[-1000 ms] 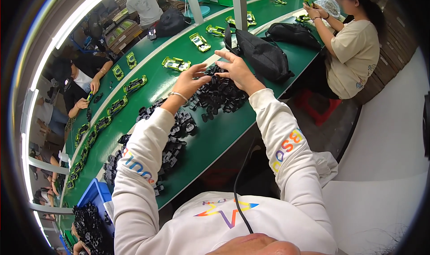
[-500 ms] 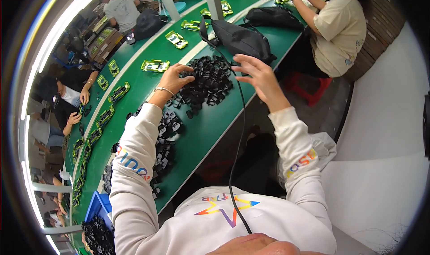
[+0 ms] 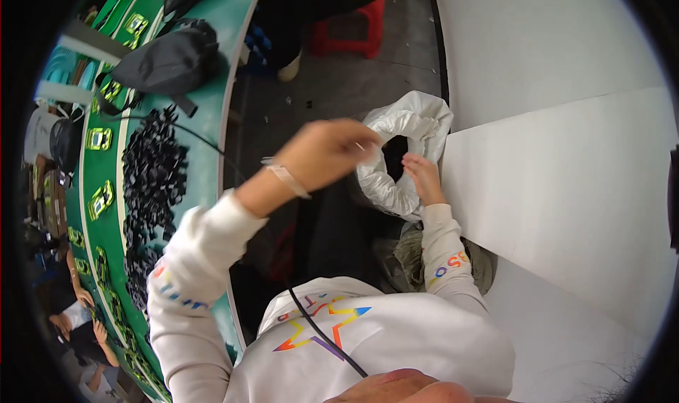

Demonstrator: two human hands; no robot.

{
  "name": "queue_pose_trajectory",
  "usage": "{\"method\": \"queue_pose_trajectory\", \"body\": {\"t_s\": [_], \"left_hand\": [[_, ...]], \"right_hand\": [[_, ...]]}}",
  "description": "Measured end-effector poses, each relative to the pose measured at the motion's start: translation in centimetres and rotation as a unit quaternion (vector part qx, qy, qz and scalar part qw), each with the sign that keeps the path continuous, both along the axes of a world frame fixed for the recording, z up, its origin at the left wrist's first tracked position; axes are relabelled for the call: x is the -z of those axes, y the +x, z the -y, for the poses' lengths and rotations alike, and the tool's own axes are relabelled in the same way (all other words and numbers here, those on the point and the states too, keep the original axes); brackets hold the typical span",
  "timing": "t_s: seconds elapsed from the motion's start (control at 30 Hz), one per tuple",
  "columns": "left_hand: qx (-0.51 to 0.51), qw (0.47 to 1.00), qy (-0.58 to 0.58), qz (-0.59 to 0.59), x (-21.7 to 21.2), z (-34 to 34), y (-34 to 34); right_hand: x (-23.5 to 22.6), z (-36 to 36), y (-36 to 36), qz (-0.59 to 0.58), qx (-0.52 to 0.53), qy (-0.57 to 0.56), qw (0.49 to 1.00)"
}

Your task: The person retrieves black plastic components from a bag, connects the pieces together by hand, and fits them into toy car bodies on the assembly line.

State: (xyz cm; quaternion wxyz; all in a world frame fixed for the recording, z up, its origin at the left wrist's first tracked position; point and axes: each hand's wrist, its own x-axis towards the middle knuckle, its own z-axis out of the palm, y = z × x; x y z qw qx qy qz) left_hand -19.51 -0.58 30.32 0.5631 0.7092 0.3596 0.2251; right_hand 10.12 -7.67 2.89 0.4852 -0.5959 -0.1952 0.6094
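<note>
In the head view, a white plastic bag (image 3: 404, 155) is seen on the floor between the green bench (image 3: 205, 130) edge and a white wall panel (image 3: 566, 191), its mouth pinched at the rim by the left hand (image 3: 329, 152) and gripped by the right hand (image 3: 423, 176). Open grey floor (image 3: 368, 77) is left beyond the bag. A heap of black parts (image 3: 152, 173) and a black bag (image 3: 166, 60) are carried on the bench.

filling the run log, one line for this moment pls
left hand: at bag rim | right hand: on white bag mouth | black parts: piled on green table
</note>
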Motion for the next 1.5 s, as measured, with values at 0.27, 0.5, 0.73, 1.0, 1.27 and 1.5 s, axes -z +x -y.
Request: {"method": "queue_pose_trajectory", "body": {"t_s": [0.27, 0.5, 0.73, 1.0, 1.27, 1.5], "left_hand": [[0.246, 0.939, -0.082, -0.228, 24.7, -1.2, 14.4], [-0.029, 0.936, -0.317, -0.150, 29.3, -2.7, 14.8], [0.014, 0.890, -0.103, -0.443, 37.0, -4.2, 14.2], [-0.016, 0.925, -0.028, -0.378, 30.8, -3.4, 16.1], [0.090, 0.907, -0.056, -0.407, 29.4, -3.3, 18.7], [0.034, 0.915, -0.013, -0.402, 36.2, -2.3, 14.5]], "right_hand": [[7.9, -6.9, -0.1, 0.540, -0.054, 0.136, 0.829], [6.1, -15.1, -0.7, 0.474, -0.074, 0.218, 0.850], [7.5, -13.3, -5.6, 0.604, -0.204, 0.178, 0.750], [6.4, 0.0, -3.6, 0.557, -0.209, -0.003, 0.804], [10.4, -2.1, -3.2, 0.618, -0.115, -0.098, 0.771], [11.9, -4.3, -3.8, 0.421, -0.185, -0.071, 0.885]]}}
